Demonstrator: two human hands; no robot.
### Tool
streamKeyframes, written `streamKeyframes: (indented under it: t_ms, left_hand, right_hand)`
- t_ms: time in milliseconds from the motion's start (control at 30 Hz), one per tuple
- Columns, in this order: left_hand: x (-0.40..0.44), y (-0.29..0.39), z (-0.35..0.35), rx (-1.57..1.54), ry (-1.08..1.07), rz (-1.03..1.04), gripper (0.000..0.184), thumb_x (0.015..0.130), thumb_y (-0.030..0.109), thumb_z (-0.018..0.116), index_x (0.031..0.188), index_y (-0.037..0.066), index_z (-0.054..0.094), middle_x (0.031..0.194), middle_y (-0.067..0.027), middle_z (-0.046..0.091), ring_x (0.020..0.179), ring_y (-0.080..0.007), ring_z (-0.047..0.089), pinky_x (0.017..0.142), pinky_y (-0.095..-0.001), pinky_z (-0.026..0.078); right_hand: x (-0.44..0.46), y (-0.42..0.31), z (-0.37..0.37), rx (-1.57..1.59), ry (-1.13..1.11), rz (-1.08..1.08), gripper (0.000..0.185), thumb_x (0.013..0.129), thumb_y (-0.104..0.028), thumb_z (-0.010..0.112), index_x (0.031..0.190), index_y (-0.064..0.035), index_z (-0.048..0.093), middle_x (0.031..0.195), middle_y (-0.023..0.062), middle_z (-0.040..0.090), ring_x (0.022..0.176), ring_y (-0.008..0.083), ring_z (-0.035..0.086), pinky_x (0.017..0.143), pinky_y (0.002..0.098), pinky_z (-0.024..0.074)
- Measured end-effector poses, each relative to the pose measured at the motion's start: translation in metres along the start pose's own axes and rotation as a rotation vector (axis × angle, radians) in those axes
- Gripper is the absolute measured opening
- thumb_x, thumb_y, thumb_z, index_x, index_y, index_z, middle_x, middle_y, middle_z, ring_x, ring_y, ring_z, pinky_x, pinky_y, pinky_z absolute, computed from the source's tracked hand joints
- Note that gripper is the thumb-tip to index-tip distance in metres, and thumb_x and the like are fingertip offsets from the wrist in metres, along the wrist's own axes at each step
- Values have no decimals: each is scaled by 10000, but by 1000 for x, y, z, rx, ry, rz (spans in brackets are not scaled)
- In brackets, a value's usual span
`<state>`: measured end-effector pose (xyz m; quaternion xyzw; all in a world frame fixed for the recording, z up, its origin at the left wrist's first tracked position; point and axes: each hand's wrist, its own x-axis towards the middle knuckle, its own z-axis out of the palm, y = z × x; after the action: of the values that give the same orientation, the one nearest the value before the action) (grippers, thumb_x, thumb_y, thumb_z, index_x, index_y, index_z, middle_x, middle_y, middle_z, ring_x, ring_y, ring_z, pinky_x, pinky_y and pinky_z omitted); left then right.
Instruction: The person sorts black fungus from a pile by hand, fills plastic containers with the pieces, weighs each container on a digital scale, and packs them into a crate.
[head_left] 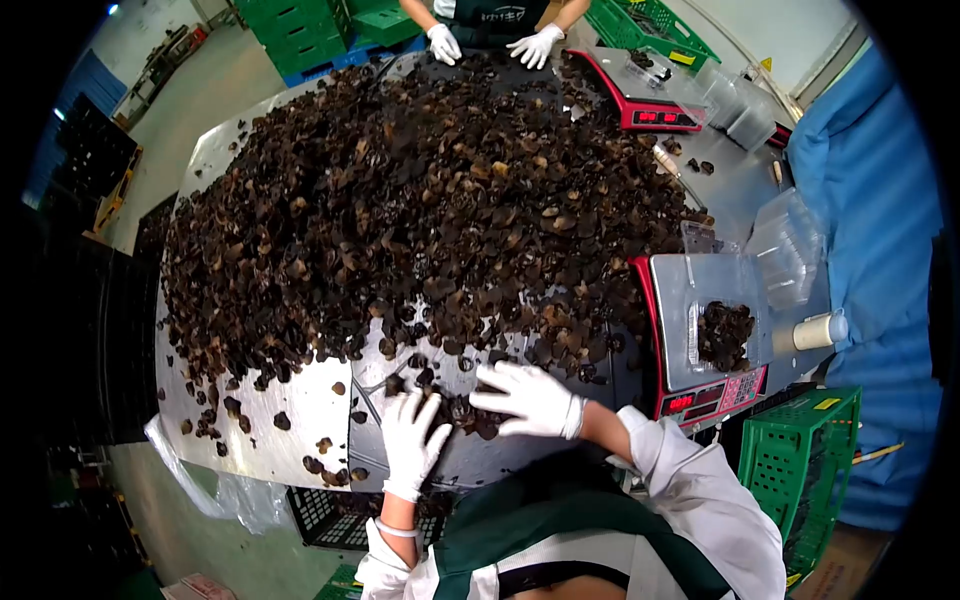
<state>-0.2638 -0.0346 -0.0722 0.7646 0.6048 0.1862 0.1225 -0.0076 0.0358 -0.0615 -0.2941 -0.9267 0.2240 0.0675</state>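
Observation:
A broad heap of dark brown wood ear mushrooms (430, 190) covers most of the metal table (310, 400). At the near edge, my left hand (411, 440), in a white glove, has its fingers apart beside a few loose mushrooms. My right hand (535, 402), gloved the same way, lies with fingers stretched out against a small clump of mushrooms (470, 414) between both hands. The undersides of the fingers are hidden. To the right, a clear tray of mushrooms (725, 335) rests on a red-framed scale (680, 300) with a lit display.
Across the table are a co-worker's gloved hands (535, 47). Another red scale (650, 90) stands far right, near stacked clear trays (735, 105). More clear trays (785, 245) and a white roll (818, 332) lie on the right. A green crate (800, 450) is below.

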Motion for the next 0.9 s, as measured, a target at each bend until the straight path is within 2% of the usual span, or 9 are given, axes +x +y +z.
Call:
streamKeyframes:
  t_ms: [133, 233, 267, 400, 567, 600, 700, 767, 900]
  left_hand:
    - [-32, -18, 9, 29, 193, -327, 421, 786, 160, 676, 1187, 62, 592, 1355, -209, 442, 1221, -436, 406, 1020, -472, 353]
    - [-29, -1, 2, 99, 230, -289, 438, 797, 216, 672, 1205, 78, 590, 1407, -201, 391, 1287, -449, 333, 1047, -502, 306]
    - [-23, 10, -4, 86, 202, -238, 472, 809, 279, 662, 1240, 109, 571, 1425, -182, 377, 1311, -433, 304, 1060, -540, 260]
    - [-32, 30, 19, 79, -14, -87, 526, 818, 388, 634, 1291, 180, 534, 1429, -136, 384, 1334, -410, 285, 1079, -595, 181]
    - [-88, 40, 27, -20, -102, -40, 452, 811, 330, 646, 1243, 212, 585, 1396, -131, 425, 1313, -405, 318, 1074, -595, 184]
    - [-95, 39, 27, -58, -95, -62, 439, 808, 314, 651, 1231, 209, 595, 1394, -134, 426, 1310, -408, 322, 1075, -583, 196]
    - [-99, 36, 27, -137, 43, -128, 356, 795, 216, 669, 1130, 110, 618, 1389, -170, 422, 1284, -420, 351, 1044, -535, 283]
    - [-88, 39, 25, -155, 188, -163, 309, 789, 171, 672, 1066, 51, 605, 1383, -203, 417, 1266, -430, 368, 1024, -508, 317]
    - [-47, 56, 22, -109, 21, 6, 531, 815, 337, 640, 1286, 120, 523, 1401, -147, 414, 1309, -389, 329, 1061, -560, 230]
  right_hand:
    - [32, 51, -25, 231, 279, 294, 682, 795, -505, 615, 1385, -223, 420, 1449, 155, 354, 1310, 390, 336, 1021, 472, 369]
    - [65, 67, -18, -124, 197, 437, 713, 769, -611, 583, 1361, -236, 448, 1456, 155, 335, 1342, 424, 258, 1032, 565, 310]
    - [72, 62, -3, -112, 154, 414, 718, 757, -634, 576, 1349, -244, 462, 1458, 156, 328, 1347, 445, 230, 1020, 626, 275]
    - [53, -9, 29, -204, 72, 160, 718, 761, -648, 554, 1361, -266, 456, 1438, 169, 355, 1352, 439, 242, 1032, 660, 214]
    - [-36, -60, 41, -130, -74, 42, 667, 764, -480, 656, 1367, -283, 449, 1426, 150, 374, 1351, 395, 272, 1066, 621, 186]
    - [-51, -61, 39, -82, 1, 13, 662, 751, -448, 676, 1357, -286, 463, 1414, 149, 389, 1326, 397, 311, 1056, 609, 225]
    - [-78, -51, 33, -121, 86, 3, 672, 714, -391, 706, 1338, -280, 483, 1409, 146, 401, 1276, 387, 385, 999, 517, 358]
    - [-82, -40, 26, -169, 156, 93, 690, 715, -387, 702, 1351, -250, 473, 1414, 164, 391, 1272, 388, 388, 1005, 489, 349]
    - [-59, -26, 15, -236, 229, 383, 681, 776, -465, 634, 1379, -216, 440, 1443, 187, 336, 1315, 429, 296, 1048, 543, 266]
